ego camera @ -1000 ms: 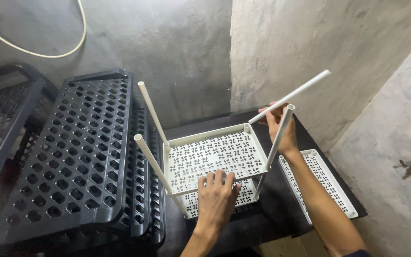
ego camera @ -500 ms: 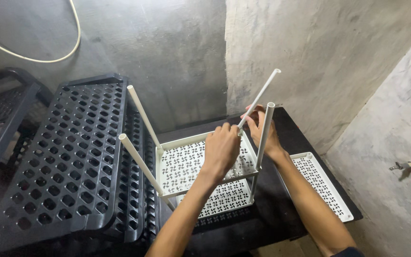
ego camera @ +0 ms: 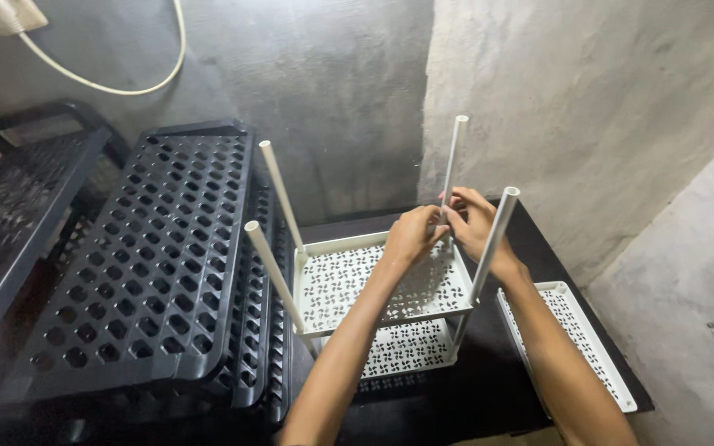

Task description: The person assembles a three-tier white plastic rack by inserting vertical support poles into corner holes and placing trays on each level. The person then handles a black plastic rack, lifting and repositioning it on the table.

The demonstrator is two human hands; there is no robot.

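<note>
White plastic makes up the small rack (ego camera: 382,285) in the middle of the dark table (ego camera: 489,388): two perforated shelves stacked one above the other, joined by thin corner tubes that stick up past the top shelf. Both hands meet at the far right corner. The left hand (ego camera: 413,235) and the right hand (ego camera: 474,221) are closed around the foot of the far tube (ego camera: 454,161), fingers pinching it just where it enters the shelf corner, which looks like a way to keep it upright and seated in its socket. The near right tube (ego camera: 496,239) stands free, crossing in front of the right wrist; the two left tubes (ego camera: 278,194) lean slightly outward, untouched.

A third white shelf (ego camera: 572,339) lies flat on the table just to the right of the rack, apart from it. Black perforated crates (ego camera: 150,256) lean stacked on the left, close against the rack's side. Behind is a rough grey wall (ego camera: 555,99) with a pale cable (ego camera: 109,83) looping across its dark part.
</note>
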